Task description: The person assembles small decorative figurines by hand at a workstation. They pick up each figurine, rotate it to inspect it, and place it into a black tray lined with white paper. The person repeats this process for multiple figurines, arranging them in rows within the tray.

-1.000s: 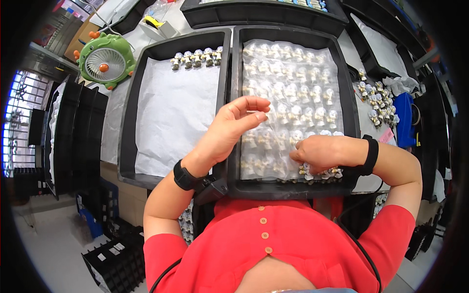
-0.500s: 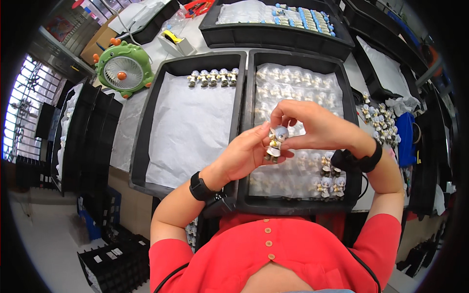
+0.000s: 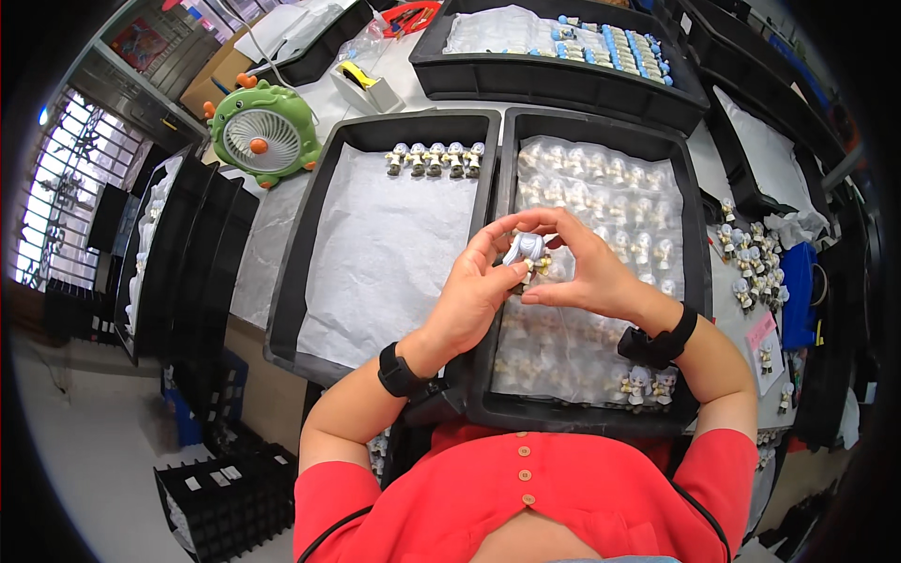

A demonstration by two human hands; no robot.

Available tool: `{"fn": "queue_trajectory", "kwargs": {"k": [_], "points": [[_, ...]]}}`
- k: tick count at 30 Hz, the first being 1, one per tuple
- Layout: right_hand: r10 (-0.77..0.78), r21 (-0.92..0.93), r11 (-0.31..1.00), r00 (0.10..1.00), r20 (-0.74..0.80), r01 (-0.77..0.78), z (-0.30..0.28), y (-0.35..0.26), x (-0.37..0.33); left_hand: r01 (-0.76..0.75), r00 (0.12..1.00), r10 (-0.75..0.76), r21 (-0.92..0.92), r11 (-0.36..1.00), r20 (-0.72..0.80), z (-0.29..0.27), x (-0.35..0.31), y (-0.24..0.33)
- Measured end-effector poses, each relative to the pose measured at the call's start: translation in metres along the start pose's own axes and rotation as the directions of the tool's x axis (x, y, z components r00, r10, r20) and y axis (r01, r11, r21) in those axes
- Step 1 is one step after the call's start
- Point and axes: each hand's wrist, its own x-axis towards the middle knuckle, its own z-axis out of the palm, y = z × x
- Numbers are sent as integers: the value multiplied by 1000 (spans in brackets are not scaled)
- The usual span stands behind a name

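Between both hands, above the inner edge of the right-hand tray, is a small figurine (image 3: pixel 528 250) with pale lilac-white hair, white and yellow clothing. Its hair side shows, and its lower part is partly covered by fingers. My left hand (image 3: pixel 469 296) pinches it, the thumb lying across its body. Curled around the other side, my right hand (image 3: pixel 601 277) has its fingertips at the figurine's top and its thumb below. The left black tray (image 3: pixel 282 310) is lined with white paper and has a short row of like figurines (image 3: pixel 435 159) at its far right corner.
The right black tray (image 3: pixel 694 206) contains rows of figurines under translucent sheet, with two uncovered figurines (image 3: pixel 648 385) near its front. Loose figurines (image 3: pixel 755 263) are heaped to the right by a blue holder (image 3: pixel 800 296). A green fan (image 3: pixel 261 136), tape dispenser (image 3: pixel 366 91) and another tray (image 3: pixel 563 80) stand behind.
The figurine has been turned from showing its face to showing its hair. My hands have drawn closer around it. The whole view has shifted slightly, bringing more of the right side into sight.
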Motion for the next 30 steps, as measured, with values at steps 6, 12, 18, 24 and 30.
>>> {"fn": "queue_trajectory", "kwargs": {"k": [6,12,18,24,30], "points": [[-103,-99,990,994,-43,99,1,2,1,-65,998,66,38,997,-14,0,1,-7],[-87,-5,996,993,-75,87,1,5,-1,-63,997,59,-77,995,-52,2,-1,-2],[-92,23,995,995,-47,93,0,9,-1,-95,995,89,-104,990,-53,-2,0,2],[-102,5,995,993,-52,102,2,6,-2,-117,992,112,-91,989,-59,-1,-1,5],[-60,60,996,996,-61,63,5,8,-2,-107,992,99,-115,988,-75,-3,0,2]]}}
